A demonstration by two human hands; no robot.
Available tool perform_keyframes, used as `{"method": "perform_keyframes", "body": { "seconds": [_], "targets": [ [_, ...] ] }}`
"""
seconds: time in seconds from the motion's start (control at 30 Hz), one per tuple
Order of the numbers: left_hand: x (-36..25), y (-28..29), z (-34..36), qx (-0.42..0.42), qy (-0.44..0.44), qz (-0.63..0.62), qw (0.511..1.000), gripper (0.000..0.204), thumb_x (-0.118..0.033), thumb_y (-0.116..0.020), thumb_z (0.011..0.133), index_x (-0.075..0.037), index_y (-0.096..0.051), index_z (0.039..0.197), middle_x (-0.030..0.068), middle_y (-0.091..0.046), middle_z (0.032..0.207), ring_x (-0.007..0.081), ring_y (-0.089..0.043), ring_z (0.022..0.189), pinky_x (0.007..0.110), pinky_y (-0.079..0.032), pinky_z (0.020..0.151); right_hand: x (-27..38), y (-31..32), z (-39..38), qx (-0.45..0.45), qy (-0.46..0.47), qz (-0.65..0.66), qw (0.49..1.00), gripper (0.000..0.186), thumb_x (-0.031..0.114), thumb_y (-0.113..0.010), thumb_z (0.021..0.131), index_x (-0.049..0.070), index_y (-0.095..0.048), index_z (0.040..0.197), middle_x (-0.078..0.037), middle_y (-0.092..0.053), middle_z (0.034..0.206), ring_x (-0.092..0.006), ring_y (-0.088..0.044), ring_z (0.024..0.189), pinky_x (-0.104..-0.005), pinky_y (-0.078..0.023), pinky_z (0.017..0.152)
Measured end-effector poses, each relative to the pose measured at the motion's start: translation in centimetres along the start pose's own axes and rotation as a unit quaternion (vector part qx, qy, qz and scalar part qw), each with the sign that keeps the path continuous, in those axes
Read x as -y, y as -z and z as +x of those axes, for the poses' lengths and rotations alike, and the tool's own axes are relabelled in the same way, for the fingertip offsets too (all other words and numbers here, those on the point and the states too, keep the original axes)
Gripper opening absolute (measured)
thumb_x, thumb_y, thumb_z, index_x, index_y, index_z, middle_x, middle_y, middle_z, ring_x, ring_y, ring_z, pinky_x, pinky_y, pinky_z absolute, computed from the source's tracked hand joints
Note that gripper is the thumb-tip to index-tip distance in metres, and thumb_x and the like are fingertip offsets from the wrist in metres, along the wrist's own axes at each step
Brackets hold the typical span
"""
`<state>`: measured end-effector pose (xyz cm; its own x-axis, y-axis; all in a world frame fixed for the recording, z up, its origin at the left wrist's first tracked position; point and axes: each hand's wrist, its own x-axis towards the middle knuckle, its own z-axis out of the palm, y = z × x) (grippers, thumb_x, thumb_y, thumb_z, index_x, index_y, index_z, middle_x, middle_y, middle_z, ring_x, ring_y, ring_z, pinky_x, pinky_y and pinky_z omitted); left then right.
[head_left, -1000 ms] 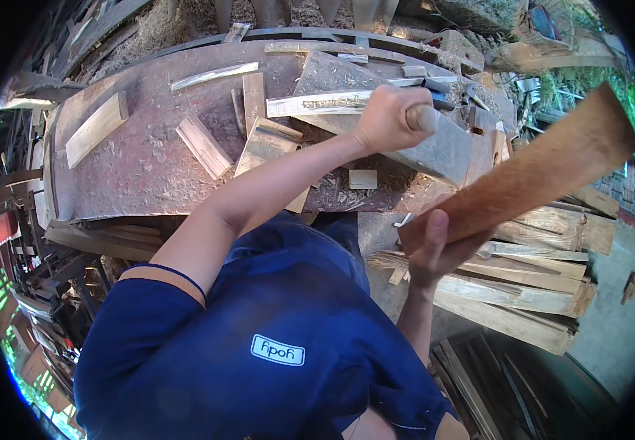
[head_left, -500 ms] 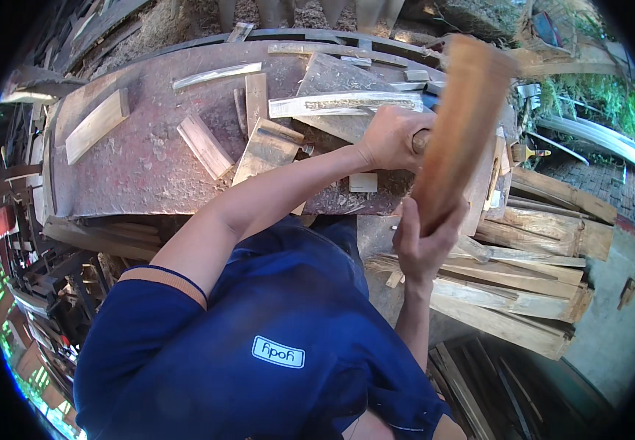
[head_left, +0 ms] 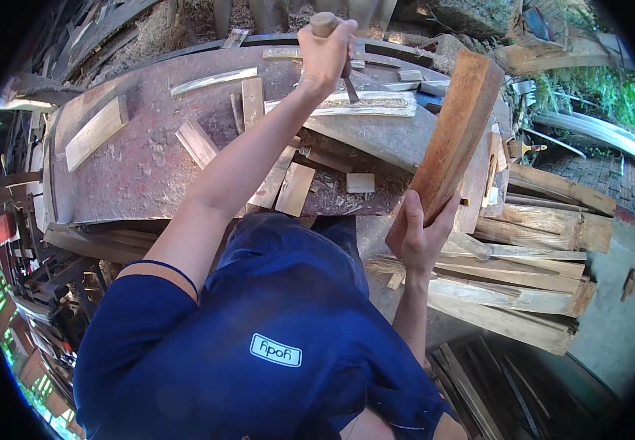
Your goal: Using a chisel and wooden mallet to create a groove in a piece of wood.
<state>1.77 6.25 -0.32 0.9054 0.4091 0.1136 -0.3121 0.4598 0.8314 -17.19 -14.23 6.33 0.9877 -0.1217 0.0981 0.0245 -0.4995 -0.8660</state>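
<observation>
My left hand [head_left: 323,62] grips a chisel by its wooden handle [head_left: 324,22], up over the far part of the workbench [head_left: 141,183]. The metal blade [head_left: 350,92] points down above or onto a pale, split-faced wood strip [head_left: 383,104]; whether it touches is unclear. This strip lies across a wider grey board [head_left: 376,139]. My right hand [head_left: 424,227] is closed around the lower end of a long, thick brown wooden bar [head_left: 455,125], held tilted with its top leaning to the right, over the bench's right end.
Loose offcuts [head_left: 97,132] and shavings lie about the bench. A stack of rough boards [head_left: 515,293] sits at lower right beside grey concrete floor [head_left: 611,323]. Dark clutter [head_left: 24,249] crowds the left side. A brush [head_left: 530,149] lies past the right end.
My left hand with the chisel has moved up and away toward the bench's far edge. The brown bar has swung from a rightward slant to steeper, and now stands slightly right of the chisel.
</observation>
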Motion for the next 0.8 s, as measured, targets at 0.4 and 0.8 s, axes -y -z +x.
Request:
{"method": "perform_keyframes", "body": {
  "seconds": [0.4, 0.8],
  "targets": [
    [2.3, -3.3, -1.5, 0.064, -0.032, 0.124, 0.99, 0.023, -0.019, -0.07, 0.08, -0.002, -0.059, 0.069, 0.0, -0.059, 0.062, 0.0066, -0.053, 0.058, 0.025, -0.046, 0.057, -1.3, 0.9, -1.0, -0.012, -0.017, -0.006, 1.0, 0.06, 0.031, -0.066, 0.087, -0.006, -0.039, 0.125, -0.021, -0.058, 0.102, -0.0288, -0.058, 0.09, -0.0387, -0.046, 0.082],
    [2.7, -4.9, -2.9, 0.076, -0.089, 0.221, 0.968, 0.023, -0.021, -0.07, 0.078, -0.002, -0.06, 0.071, 0.0064, -0.059, 0.06, 0.0097, -0.053, 0.056, 0.029, -0.048, 0.058, -0.7, 1.3, -0.1, -0.008, -0.021, -0.001, 1.0, 0.055, 0.028, -0.066, 0.087, -0.004, -0.041, 0.123, -0.018, -0.057, 0.098, -0.0255, -0.057, 0.089, -0.0378, -0.046, 0.081]
  ]
}}
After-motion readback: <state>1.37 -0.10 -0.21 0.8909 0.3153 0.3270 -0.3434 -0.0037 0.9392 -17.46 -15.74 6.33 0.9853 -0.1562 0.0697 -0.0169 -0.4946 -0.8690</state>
